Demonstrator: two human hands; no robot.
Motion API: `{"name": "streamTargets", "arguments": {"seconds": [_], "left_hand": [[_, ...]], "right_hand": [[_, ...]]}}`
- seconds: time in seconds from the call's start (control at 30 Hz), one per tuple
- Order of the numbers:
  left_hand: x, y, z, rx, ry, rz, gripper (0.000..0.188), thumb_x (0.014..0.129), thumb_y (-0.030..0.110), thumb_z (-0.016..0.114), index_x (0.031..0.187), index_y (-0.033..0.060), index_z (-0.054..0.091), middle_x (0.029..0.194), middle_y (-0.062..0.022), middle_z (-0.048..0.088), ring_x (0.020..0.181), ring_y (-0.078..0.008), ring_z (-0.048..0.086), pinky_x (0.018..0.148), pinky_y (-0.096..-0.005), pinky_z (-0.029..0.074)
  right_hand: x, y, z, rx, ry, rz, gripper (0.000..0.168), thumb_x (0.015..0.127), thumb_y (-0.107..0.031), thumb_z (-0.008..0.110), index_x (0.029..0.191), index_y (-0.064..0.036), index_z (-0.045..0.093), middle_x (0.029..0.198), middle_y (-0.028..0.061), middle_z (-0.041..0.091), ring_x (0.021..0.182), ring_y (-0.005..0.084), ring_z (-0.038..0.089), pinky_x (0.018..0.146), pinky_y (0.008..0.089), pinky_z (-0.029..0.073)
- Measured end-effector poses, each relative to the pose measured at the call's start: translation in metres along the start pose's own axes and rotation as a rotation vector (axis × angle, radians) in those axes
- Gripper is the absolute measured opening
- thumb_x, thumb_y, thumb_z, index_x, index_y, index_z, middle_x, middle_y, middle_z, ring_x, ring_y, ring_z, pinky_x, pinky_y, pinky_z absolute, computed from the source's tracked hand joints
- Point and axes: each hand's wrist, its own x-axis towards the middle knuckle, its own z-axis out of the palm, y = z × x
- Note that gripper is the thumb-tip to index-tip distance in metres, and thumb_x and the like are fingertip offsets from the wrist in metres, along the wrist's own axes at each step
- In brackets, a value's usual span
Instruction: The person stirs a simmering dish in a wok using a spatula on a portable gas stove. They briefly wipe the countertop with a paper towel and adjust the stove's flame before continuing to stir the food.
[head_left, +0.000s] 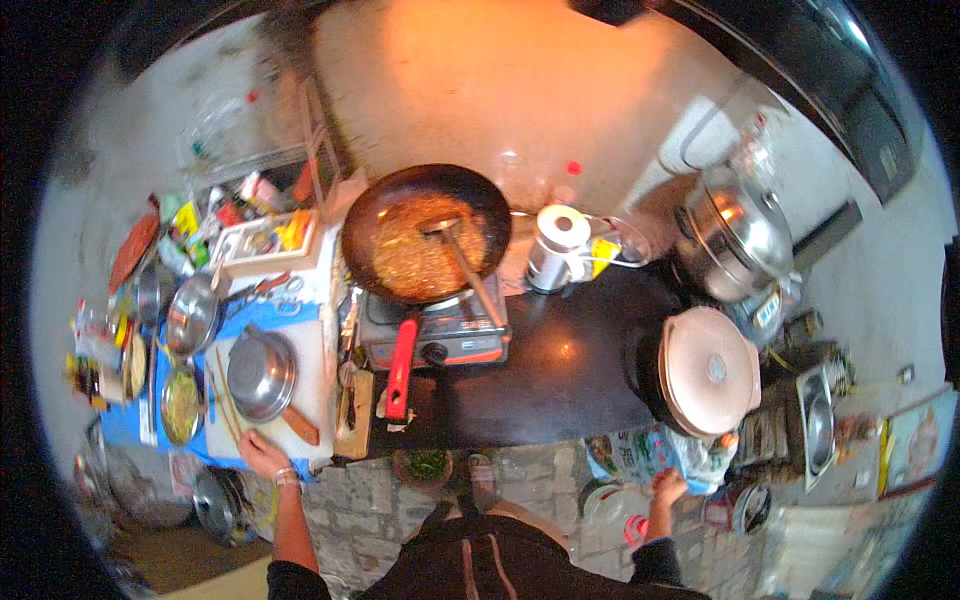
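Observation:
My left hand (262, 454) is at the front edge of a white cutting board (311, 360), its fingers closed around the near ends of a pair of wooden chopsticks (225, 397). Beside the chopsticks, a metal saucepan with a wooden handle (262, 371) rests on the board. My right hand (667, 484) is curled low on the right, beside a printed plastic bag (637, 457); whether it grips anything is unclear. Between and beyond the hands, a dark red-handled wok (360, 255) sits on a portable gas stove (472, 345). It holds reddish-brown food and a ladle (472, 274).
Near the stove stand a metal electric appliance (551, 259) and a lidded pink pan (709, 371). A steel steamer pot (735, 232) is farther back. Left are metal bowls (193, 315), a dish of shredded food (181, 405) and a condiment box (266, 244). A bowl of greens (424, 465) is below.

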Motion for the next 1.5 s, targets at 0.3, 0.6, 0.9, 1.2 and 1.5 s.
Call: {"name": "streamTargets", "arguments": {"seconds": [0.3,0.6,0.9,1.2,1.5], "left_hand": [[0.027,-0.056,0.011,0.027,-0.069,0.014,0.030,0.092,0.020,0.048,0.097,-0.0074,0.059,0.098,-0.0247,0.059,0.090,-0.0364,0.056,0.084,-0.0425,0.044],[0.055,-0.071,0.038,-0.157,-0.217,-0.124,0.038,0.092,0.026,0.041,0.098,-0.0076,0.058,0.097,-0.0230,0.062,0.086,-0.0398,0.056,0.078,-0.0450,0.045],[0.019,-0.062,0.017,-0.143,-0.059,0.024,0.034,0.094,0.020,0.040,0.104,-0.0083,0.056,0.103,-0.0228,0.059,0.092,-0.0331,0.056,0.088,-0.0386,0.043],[-0.042,-0.027,-0.100,0.025,0.116,-0.184,0.029,0.093,0.022,0.046,0.099,-0.0047,0.057,0.097,-0.0192,0.057,0.087,-0.0324,0.054,0.080,-0.0400,0.043],[-0.300,-0.058,-0.202,0.654,-1.166,-0.582,0.028,0.086,0.023,0.053,0.098,-0.0008,0.060,0.095,-0.0178,0.062,0.087,-0.0318,0.060,0.076,-0.0402,0.047]], "right_hand": [[0.004,-0.009,-0.006,-0.233,0.067,0.102,0.028,0.085,-0.020,0.058,0.067,0.001,0.060,0.055,0.0064,0.054,0.041,0.0146,0.051,0.038,0.0295,0.044],[-0.033,-0.011,-0.048,-0.179,0.094,0.233,0.019,0.086,-0.011,0.054,0.074,0.002,0.058,0.060,0.0081,0.057,0.044,0.0149,0.053,0.036,0.0283,0.042],[-0.021,-0.034,-0.100,-0.351,-0.036,0.213,0.020,0.085,-0.013,0.055,0.073,0.003,0.060,0.061,0.0089,0.058,0.046,0.0162,0.056,0.037,0.0297,0.044],[0.171,0.014,-0.046,-0.700,0.029,-0.396,0.020,0.088,-0.011,0.048,0.099,0.001,0.059,0.072,0.0091,0.059,0.062,0.0228,0.059,0.057,0.0380,0.052],[0.213,-0.017,-0.016,-1.147,-0.624,-0.415,0.048,0.084,-0.021,0.053,0.129,-0.009,0.045,0.125,0.0153,0.050,0.118,0.0303,0.043,0.095,0.0351,0.038]]}}
